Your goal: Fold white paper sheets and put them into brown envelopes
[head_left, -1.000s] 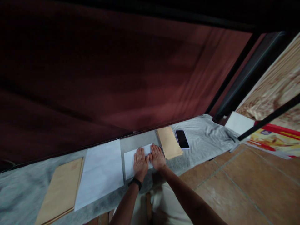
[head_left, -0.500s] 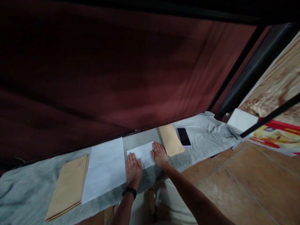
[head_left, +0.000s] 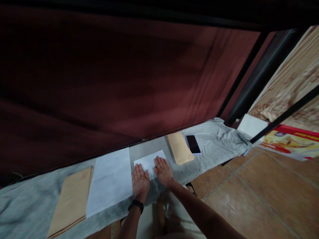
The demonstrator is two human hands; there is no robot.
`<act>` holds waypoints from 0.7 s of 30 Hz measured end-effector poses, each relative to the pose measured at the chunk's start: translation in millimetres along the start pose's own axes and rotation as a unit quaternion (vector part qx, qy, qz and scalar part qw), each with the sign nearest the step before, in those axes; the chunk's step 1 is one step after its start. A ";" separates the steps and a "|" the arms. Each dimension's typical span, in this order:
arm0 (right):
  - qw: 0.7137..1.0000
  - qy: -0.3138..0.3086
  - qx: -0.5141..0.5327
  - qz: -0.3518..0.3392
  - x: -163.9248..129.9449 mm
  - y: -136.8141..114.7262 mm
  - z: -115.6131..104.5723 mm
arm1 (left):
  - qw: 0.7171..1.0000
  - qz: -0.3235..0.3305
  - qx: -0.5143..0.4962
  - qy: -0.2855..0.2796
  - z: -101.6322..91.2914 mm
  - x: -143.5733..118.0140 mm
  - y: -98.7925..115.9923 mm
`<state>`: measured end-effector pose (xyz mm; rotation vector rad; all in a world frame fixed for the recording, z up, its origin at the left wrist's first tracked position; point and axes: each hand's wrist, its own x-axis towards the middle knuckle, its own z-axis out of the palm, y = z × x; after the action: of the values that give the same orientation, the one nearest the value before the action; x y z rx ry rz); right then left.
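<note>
A small folded white sheet [head_left: 149,160] lies on a grey cloth [head_left: 214,142] spread over a low surface. Both my hands rest flat on the near part of that sheet, fingers spread. My left hand [head_left: 140,181], with a black band on its wrist, covers the sheet's near left corner. My right hand [head_left: 163,171] presses its near right part. Neither hand holds anything.
A larger white sheet [head_left: 109,181] and a stack of brown envelopes [head_left: 71,202] lie to the left. Another brown envelope stack [head_left: 179,147] and a black phone [head_left: 193,143] lie to the right. Dark red curtain behind; tiled floor [head_left: 261,192] at right.
A second ago my hands lay side by side on the sheet. They spread apart, then my right hand slid back in toward the left. The view shifted slightly.
</note>
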<state>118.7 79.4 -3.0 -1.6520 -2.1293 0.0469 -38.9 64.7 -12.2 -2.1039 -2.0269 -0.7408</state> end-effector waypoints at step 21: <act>0.969 0.014 0.134 0.206 46.5 26.7 -67.8 | 0.979 -0.065 -0.190 -0.040 -12.2 5.8 0.7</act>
<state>158.8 114.0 65.2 -1.8789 -1.6404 0.4150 -41.5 64.8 1.0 -2.2377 -2.2305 -1.1656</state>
